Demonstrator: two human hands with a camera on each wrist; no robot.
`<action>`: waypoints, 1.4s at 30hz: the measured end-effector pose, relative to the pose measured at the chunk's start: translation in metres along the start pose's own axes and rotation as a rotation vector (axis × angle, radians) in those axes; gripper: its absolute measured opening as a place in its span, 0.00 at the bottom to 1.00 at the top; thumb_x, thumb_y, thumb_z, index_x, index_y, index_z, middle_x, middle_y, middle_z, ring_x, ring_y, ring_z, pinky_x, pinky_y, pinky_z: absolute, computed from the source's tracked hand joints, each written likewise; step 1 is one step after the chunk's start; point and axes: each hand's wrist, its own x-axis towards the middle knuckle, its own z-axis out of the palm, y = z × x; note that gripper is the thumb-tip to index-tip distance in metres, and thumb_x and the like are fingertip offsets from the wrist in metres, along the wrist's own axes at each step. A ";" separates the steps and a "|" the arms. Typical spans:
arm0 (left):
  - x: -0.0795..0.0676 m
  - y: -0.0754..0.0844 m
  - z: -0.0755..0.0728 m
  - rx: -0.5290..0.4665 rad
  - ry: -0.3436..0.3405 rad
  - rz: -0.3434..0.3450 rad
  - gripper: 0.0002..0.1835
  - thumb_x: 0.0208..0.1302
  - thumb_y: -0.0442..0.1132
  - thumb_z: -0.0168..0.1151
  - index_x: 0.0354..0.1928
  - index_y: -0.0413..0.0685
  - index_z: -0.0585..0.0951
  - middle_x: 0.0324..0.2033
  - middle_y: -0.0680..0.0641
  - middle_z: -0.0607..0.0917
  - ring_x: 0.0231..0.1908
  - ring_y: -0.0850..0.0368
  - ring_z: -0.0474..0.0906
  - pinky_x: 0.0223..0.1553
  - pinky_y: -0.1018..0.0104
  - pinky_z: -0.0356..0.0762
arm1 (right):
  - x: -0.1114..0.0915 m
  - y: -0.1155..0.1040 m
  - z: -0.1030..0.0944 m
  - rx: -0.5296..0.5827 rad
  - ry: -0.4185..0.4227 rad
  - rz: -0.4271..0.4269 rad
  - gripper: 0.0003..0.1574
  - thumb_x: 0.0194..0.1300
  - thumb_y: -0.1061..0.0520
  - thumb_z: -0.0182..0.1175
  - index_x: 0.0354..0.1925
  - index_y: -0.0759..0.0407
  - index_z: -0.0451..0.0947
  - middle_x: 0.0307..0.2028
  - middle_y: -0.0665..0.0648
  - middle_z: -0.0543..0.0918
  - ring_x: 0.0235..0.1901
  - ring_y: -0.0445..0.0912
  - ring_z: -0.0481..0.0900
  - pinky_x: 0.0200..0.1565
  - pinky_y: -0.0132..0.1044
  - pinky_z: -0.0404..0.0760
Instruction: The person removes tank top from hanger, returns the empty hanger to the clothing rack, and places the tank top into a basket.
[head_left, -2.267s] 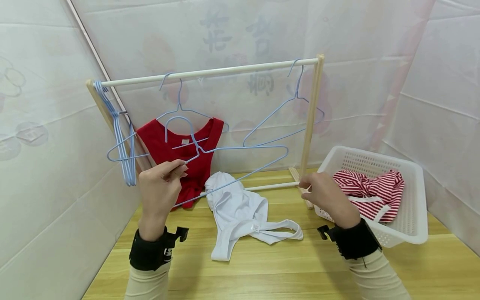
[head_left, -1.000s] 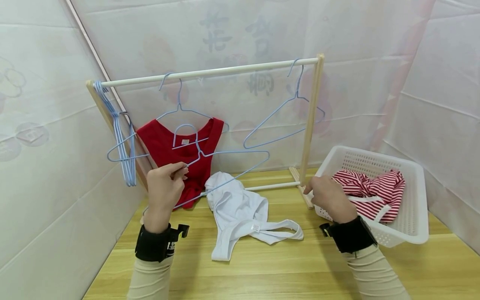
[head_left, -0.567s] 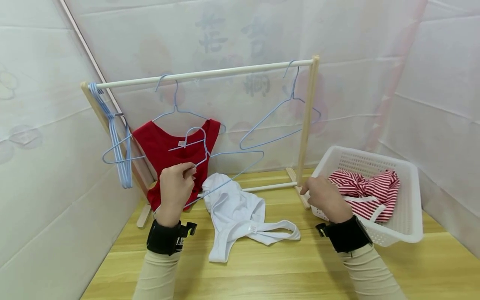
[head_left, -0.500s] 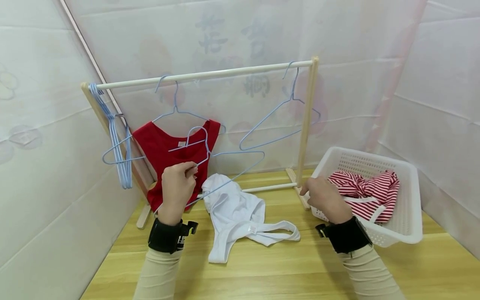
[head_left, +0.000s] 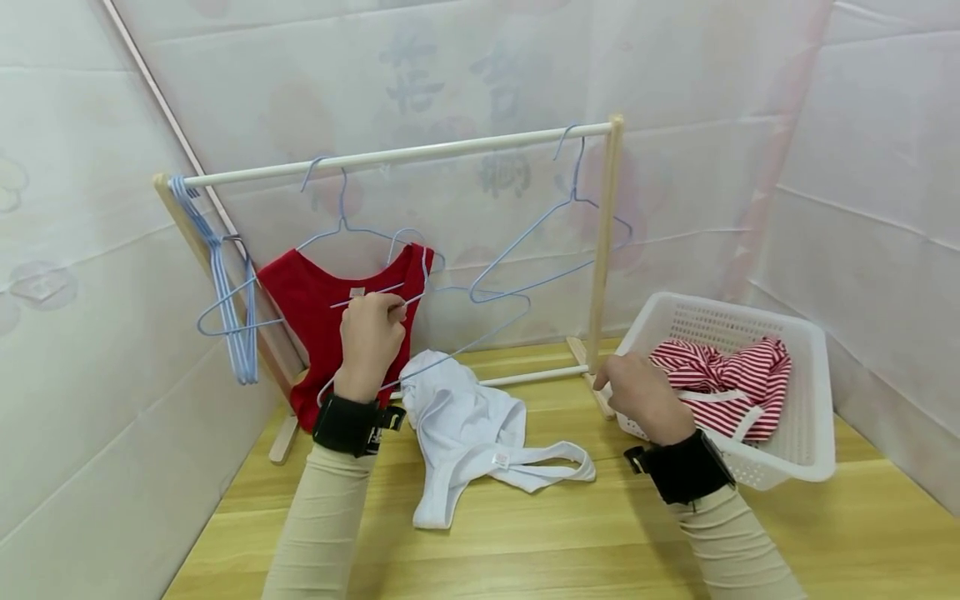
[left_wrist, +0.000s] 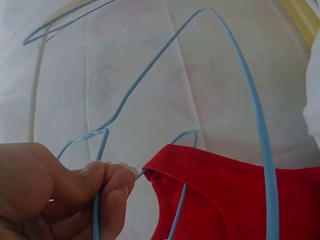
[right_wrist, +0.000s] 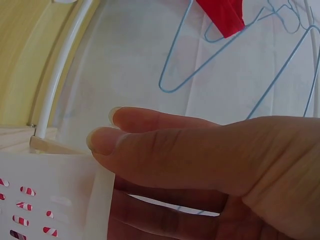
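Blue hanger [left_wrist: 263,140] pinched by left hand [head_left: 369,337] in front of red vest [head_left: 318,308]. Could snag it if twisted. Apparently nothing in curled right hand [head_left: 647,398].

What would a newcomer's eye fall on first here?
Probably the red top, hung from a blue hanger on the left half of the rack. Next, likely the white garment crumpled on the table near the centre, then the striped garment in the white basket at the right. The left grip, before the red top, holds another hanger.
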 end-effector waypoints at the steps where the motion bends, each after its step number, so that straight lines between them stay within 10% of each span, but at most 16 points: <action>1: 0.004 0.001 0.001 0.001 -0.006 -0.003 0.09 0.68 0.31 0.64 0.44 0.36 0.90 0.39 0.35 0.91 0.38 0.36 0.85 0.38 0.43 0.87 | 0.000 0.000 0.000 0.004 0.000 0.000 0.17 0.54 0.72 0.69 0.43 0.61 0.90 0.46 0.68 0.89 0.45 0.64 0.86 0.38 0.51 0.85; 23: 0.069 0.033 -0.005 0.040 -0.149 -0.040 0.10 0.69 0.32 0.63 0.44 0.37 0.90 0.42 0.35 0.91 0.45 0.38 0.84 0.48 0.46 0.86 | -0.001 0.001 0.001 0.023 0.021 0.001 0.18 0.54 0.73 0.67 0.42 0.61 0.90 0.46 0.67 0.89 0.44 0.62 0.86 0.33 0.46 0.82; 32: 0.087 0.039 -0.009 0.072 -0.249 -0.075 0.11 0.66 0.29 0.59 0.36 0.36 0.91 0.30 0.35 0.89 0.35 0.42 0.79 0.30 0.58 0.77 | -0.002 0.001 0.002 0.026 0.002 -0.001 0.19 0.53 0.73 0.67 0.43 0.61 0.90 0.47 0.67 0.89 0.47 0.63 0.86 0.35 0.47 0.83; 42: 0.109 0.052 -0.016 0.059 -0.293 -0.088 0.10 0.67 0.28 0.59 0.40 0.34 0.89 0.40 0.36 0.89 0.36 0.45 0.81 0.30 0.61 0.77 | -0.001 -0.001 0.003 0.026 0.020 -0.009 0.20 0.51 0.73 0.68 0.42 0.60 0.90 0.46 0.65 0.90 0.44 0.61 0.86 0.34 0.46 0.82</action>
